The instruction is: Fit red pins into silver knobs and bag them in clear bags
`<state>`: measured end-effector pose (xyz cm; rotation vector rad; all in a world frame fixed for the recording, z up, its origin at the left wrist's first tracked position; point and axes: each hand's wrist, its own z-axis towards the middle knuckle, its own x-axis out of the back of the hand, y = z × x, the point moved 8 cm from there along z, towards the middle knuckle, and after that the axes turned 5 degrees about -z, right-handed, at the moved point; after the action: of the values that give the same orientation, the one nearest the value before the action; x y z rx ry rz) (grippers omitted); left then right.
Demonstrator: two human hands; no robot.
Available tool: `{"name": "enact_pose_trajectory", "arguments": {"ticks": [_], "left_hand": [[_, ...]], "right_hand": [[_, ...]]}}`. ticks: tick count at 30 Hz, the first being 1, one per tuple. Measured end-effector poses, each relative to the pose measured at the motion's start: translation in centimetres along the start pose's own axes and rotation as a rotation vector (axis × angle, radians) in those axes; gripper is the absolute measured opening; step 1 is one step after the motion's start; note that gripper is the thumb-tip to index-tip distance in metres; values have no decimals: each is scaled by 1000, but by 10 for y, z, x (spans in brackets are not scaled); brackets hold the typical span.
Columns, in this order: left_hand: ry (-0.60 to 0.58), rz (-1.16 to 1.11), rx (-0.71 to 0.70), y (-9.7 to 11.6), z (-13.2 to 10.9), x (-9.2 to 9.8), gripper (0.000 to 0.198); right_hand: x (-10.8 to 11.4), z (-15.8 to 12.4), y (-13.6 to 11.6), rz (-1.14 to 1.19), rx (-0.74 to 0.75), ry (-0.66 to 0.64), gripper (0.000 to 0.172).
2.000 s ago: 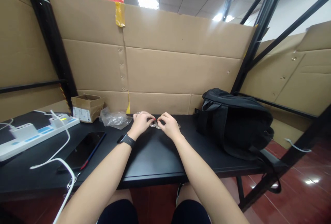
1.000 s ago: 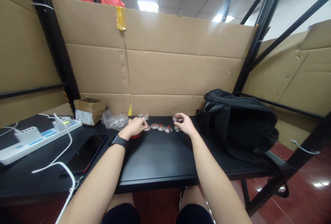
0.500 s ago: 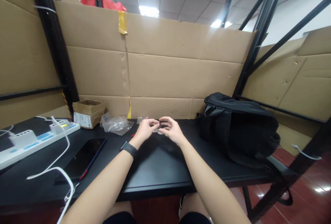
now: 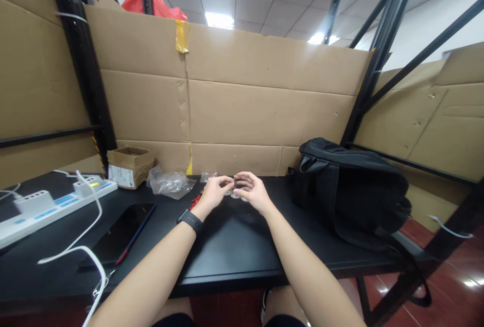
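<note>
In the head view, the right hand (image 4: 255,192) curls its fingers and thumb around a small metal disc (image 4: 235,182), seen nearly edge-on between both hands. The left hand (image 4: 215,191) meets it with thumb and fingers drawn close together; what exactly they pinch cannot be told. More metal discs (image 4: 235,196) lie just below the fingers, partly hidden. Red cords (image 4: 195,201) rest just left of the left hand, a clear plastic bag (image 4: 170,184) farther left, and a black backpack (image 4: 351,196) well right of the right hand.
</note>
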<state>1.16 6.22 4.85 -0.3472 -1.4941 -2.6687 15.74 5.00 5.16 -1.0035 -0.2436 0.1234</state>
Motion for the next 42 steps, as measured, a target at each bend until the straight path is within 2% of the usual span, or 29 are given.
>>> {"name": "enact_pose_trajectory", "arguments": {"ticks": [4, 9, 14, 21, 26, 31, 37, 42], "left_hand": [[22, 96, 3, -5, 0, 5, 24], [24, 100, -24, -4, 1, 5, 24], [46, 127, -33, 7, -2, 4, 23], [42, 322, 23, 23, -10, 6, 17], [-12, 543, -110, 34, -11, 5, 15], [-65, 654, -200, 32, -12, 0, 15], [-81, 661, -182, 26, -11, -4, 16], [-90, 676, -155, 21, -10, -5, 21]], "right_hand": [[1, -1, 5, 54, -43, 14, 50], [4, -3, 6, 68, -97, 60, 37], [9, -2, 13, -3, -130, 95, 43], [3, -3, 25, -62, -177, 17, 46], [-3, -5, 17, -134, -155, -68, 41], [-8, -5, 23, -74, -168, -86, 40], [-7, -7, 39, 12, -263, -13, 44], [-7, -7, 44, 12, -276, 10, 45]]}}
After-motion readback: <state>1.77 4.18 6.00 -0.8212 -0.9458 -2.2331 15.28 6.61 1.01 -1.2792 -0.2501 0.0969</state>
